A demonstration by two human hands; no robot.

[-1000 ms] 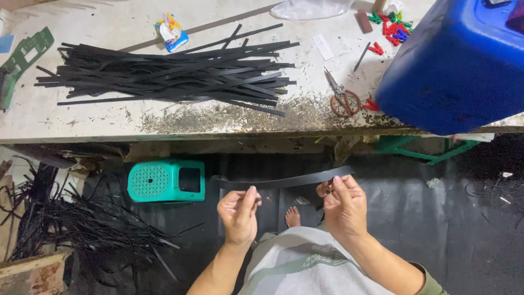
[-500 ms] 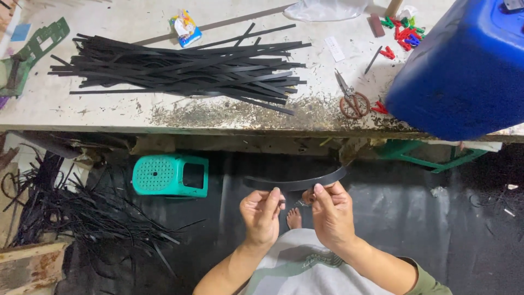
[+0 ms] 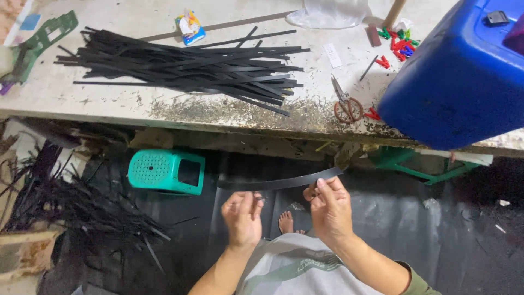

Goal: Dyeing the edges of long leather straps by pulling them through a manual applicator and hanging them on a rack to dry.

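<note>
1. Below the front edge of the surface (image 3: 109, 106), the person's two hands were raised over their lap, with a long black strip (image 3: 278, 182) arching between them and the surface's underside.
2. Only the right hand (image 3: 329, 210) clearly had hold of it: thumb and fingers were pinched on the strip near its right end, and the strip curved away leftward to a free end near the green plastic stool (image 3: 166, 171).
3. At the left hand (image 3: 243, 216), the fingers were curled close together just under the strip; the hand was blurred, so I cannot tell whether it gripped anything.
4. Open room lay mostly on the dark floor sheet (image 3: 436, 229) to the right of the hands; to the left, loose black offcuts (image 3: 71, 205) crowded the floor.
5. On the surface, a pile of black strips (image 3: 191, 68) filled the middle, its tips stopping short of the front edge.
6. Scissors (image 3: 345, 104) with reddish handles lay near that edge, just beside a large blue container (image 3: 458, 82) overhanging the right end.
7. A small colourful packet (image 3: 190, 27) sat at the far side, behind the pile.
8. A small white paper slip (image 3: 331, 54) lay right of the pile, and red and green clips (image 3: 397, 43) were scattered by the container.
</note>
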